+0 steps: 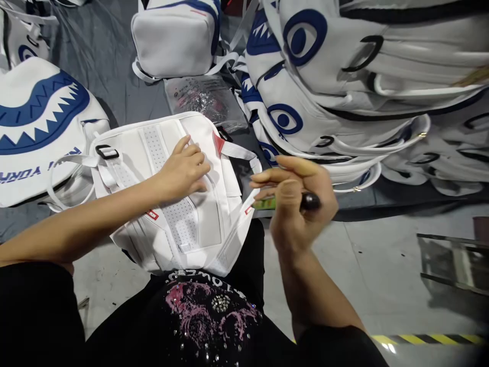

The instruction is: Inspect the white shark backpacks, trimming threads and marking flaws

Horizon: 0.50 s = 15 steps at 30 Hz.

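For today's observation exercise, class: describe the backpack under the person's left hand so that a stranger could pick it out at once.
Start from the big stack of white backpacks with blue eye prints at the upper right, then look left to the person's lap. There lies a white backpack, back panel up, with the left hand flat on it. Unlike its neighbours it shows no blue print, only perforated padding, white straps and small red tags.

Black top [214,316] (pink print, rhinestones); short black sleeves [34,300]; bare forearms.

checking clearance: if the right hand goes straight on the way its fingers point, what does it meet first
Probably the white shoulder strap of the white perforated backpack; the right hand, holding a dark tool, points left toward it. Depth is unclear.
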Each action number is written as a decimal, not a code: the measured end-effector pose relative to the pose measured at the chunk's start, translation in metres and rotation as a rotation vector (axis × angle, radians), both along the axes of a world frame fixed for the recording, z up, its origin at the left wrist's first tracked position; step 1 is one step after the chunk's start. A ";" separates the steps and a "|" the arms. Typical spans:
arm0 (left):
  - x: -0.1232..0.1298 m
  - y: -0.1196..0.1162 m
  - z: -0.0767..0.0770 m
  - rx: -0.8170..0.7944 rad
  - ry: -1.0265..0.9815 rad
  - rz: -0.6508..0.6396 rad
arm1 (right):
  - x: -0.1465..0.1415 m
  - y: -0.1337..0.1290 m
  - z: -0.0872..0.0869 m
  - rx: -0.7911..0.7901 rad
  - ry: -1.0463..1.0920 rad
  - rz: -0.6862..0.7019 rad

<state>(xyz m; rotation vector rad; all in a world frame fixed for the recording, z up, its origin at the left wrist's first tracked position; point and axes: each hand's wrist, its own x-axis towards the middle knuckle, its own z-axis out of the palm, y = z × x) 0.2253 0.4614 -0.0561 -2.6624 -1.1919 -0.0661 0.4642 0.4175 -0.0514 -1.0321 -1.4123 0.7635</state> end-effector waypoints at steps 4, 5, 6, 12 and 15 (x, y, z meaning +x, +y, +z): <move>0.006 -0.015 -0.015 0.066 -0.085 0.071 | -0.030 0.009 -0.023 0.209 -0.013 0.019; 0.005 -0.020 -0.019 0.081 -0.129 0.081 | -0.033 0.013 -0.033 0.182 -0.070 0.044; 0.004 -0.024 -0.024 0.091 -0.167 0.088 | -0.033 0.016 -0.043 0.131 -0.138 0.059; 0.007 -0.039 -0.039 0.083 -0.213 0.134 | -0.018 0.012 -0.054 -0.170 -0.608 0.246; 0.010 -0.042 -0.043 0.094 -0.252 0.145 | -0.019 0.008 -0.049 -0.315 -0.302 0.169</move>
